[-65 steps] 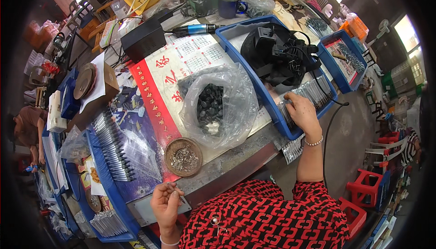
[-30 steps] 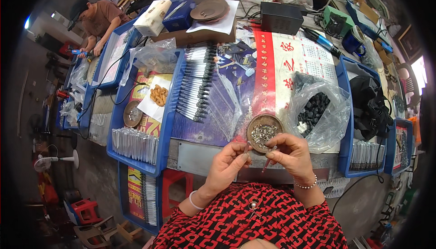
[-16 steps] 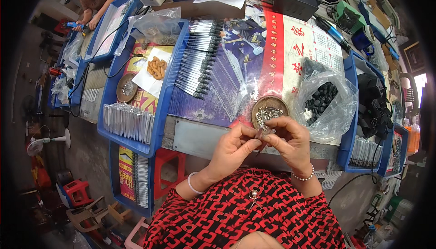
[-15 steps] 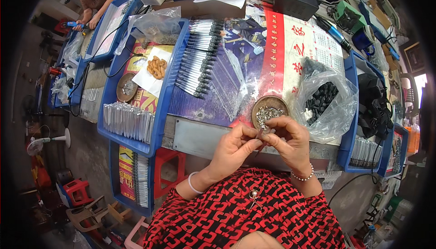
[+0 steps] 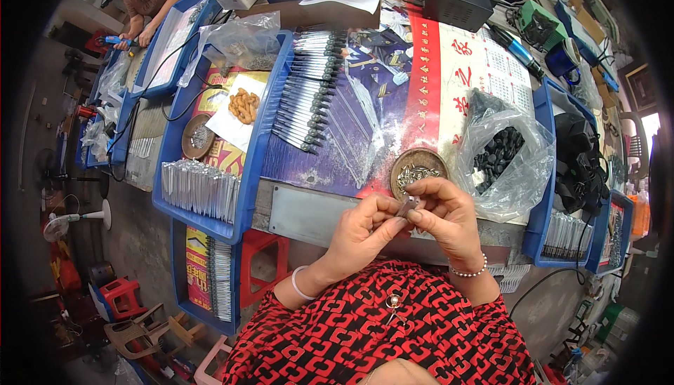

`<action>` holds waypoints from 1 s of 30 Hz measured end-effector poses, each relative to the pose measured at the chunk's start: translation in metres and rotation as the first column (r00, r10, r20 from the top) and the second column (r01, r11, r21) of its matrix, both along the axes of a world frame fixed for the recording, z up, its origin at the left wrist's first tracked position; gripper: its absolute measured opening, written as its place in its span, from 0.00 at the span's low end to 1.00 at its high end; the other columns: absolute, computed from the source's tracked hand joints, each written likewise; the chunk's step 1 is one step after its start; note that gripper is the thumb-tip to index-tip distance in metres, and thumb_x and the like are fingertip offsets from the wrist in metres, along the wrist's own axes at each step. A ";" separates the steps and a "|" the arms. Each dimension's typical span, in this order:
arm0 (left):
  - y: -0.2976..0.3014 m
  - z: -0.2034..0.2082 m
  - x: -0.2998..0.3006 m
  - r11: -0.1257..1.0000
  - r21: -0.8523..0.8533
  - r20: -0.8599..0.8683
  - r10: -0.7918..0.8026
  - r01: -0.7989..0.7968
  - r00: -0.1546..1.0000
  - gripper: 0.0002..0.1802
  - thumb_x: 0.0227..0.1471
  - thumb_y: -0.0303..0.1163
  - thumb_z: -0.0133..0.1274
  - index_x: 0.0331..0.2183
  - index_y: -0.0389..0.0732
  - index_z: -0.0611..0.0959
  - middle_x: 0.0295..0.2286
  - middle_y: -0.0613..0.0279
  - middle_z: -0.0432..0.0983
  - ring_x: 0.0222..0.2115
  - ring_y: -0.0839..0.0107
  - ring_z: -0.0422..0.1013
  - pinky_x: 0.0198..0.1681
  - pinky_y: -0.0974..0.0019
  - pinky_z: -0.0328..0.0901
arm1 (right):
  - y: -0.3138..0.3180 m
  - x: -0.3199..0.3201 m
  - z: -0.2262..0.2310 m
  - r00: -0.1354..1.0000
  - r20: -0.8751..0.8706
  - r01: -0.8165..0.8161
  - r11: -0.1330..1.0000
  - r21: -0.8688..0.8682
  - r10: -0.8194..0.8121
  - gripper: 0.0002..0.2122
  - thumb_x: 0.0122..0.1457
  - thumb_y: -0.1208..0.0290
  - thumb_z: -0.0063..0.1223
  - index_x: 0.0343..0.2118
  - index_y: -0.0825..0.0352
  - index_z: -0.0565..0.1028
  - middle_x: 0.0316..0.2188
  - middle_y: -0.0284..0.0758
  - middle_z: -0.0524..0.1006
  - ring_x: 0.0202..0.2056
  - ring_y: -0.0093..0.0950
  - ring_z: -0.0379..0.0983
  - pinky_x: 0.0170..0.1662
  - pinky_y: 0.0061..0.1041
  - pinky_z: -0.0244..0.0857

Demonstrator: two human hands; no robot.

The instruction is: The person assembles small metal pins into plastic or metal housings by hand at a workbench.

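Close to the table's front edge, both my hands meet around a small grey-brown piece (image 5: 408, 207), whose kind I cannot make out. My left hand (image 5: 364, 236) pinches it between thumb and fingers. From the other side, my right hand (image 5: 448, 218) closes its thumb and fingertips on it; the fingers hide much of the piece. Just beyond the fingertips sits a round brown dish (image 5: 419, 153) with many small shiny metal parts (image 5: 415, 174) in it. Right of the dish lies an open clear plastic bag (image 5: 523, 188) of small black parts (image 5: 500, 152).
A blue tray (image 5: 246, 195) on the left holds rows of thin silver pieces, a small dish and orange-brown parts. Dark-tipped rods (image 5: 309, 90) lie beside it. Another blue tray (image 5: 537, 237) with black straps stands right. A co-worker's hand (image 5: 146, 35) shows far left.
The small piece has turned in my fingers: its reddish-brown length pointed down below them before, and now a greyer end shows between the fingertips. My hands have barely shifted.
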State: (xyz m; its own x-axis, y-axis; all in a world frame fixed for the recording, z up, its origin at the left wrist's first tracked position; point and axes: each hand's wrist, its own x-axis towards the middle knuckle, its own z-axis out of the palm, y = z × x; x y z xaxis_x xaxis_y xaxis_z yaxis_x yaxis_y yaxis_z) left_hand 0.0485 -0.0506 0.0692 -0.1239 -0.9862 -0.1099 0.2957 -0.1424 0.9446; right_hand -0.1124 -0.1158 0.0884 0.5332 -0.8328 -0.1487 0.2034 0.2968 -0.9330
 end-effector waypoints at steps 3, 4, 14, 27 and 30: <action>0.000 -0.002 0.000 0.999 0.041 -0.081 -0.009 0.012 0.997 0.07 0.54 0.20 0.44 0.38 0.32 0.68 0.33 0.56 0.73 0.35 0.72 0.73 0.39 0.72 0.68 | -0.002 -0.001 -0.001 0.996 0.054 -0.076 0.994 0.083 0.072 0.10 0.53 0.79 0.52 0.39 0.73 0.71 0.31 0.31 0.71 0.30 0.18 0.70 0.32 0.15 0.66; 0.000 -0.002 0.000 0.999 0.043 -0.082 -0.009 0.012 0.997 0.07 0.54 0.20 0.44 0.38 0.32 0.68 0.33 0.56 0.73 0.35 0.72 0.73 0.39 0.72 0.68 | -0.002 -0.001 -0.004 0.994 0.071 -0.087 0.995 0.051 0.083 0.09 0.54 0.79 0.52 0.38 0.73 0.71 0.31 0.31 0.70 0.31 0.18 0.70 0.32 0.15 0.66; 0.000 -0.007 -0.005 1.000 -0.011 -0.113 0.005 -0.006 0.994 0.07 0.55 0.23 0.45 0.36 0.32 0.70 0.31 0.57 0.75 0.32 0.74 0.73 0.35 0.75 0.69 | -0.003 -0.001 -0.014 0.999 0.010 -0.045 0.981 -0.187 0.047 0.07 0.52 0.78 0.54 0.33 0.72 0.72 0.31 0.31 0.69 0.29 0.17 0.65 0.30 0.14 0.60; 0.000 -0.009 -0.007 0.992 -0.110 0.150 0.073 -0.056 0.986 0.05 0.54 0.25 0.48 0.33 0.34 0.71 0.24 0.58 0.78 0.28 0.78 0.73 0.30 0.76 0.67 | 0.005 0.002 -0.014 0.968 -0.231 0.018 0.947 -0.320 -0.097 0.07 0.49 0.74 0.57 0.27 0.72 0.73 0.21 0.31 0.72 0.21 0.17 0.66 0.24 0.17 0.59; 0.000 -0.007 -0.005 0.999 -0.050 0.127 0.001 0.006 0.992 0.05 0.54 0.21 0.45 0.36 0.33 0.71 0.29 0.62 0.76 0.33 0.82 0.70 0.36 0.79 0.64 | 0.005 0.001 -0.015 0.968 -0.229 0.019 0.938 -0.347 -0.105 0.06 0.50 0.75 0.56 0.28 0.72 0.73 0.22 0.32 0.72 0.22 0.18 0.67 0.25 0.17 0.60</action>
State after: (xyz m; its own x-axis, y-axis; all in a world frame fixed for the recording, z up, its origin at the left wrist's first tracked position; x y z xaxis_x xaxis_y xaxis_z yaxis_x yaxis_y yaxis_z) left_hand 0.0437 -0.0503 0.0627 -0.1148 -0.9905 -0.0752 0.1727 -0.0944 0.9804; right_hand -0.1114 -0.1109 0.0734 0.4624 -0.8861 0.0312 -0.0320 -0.0518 -0.9981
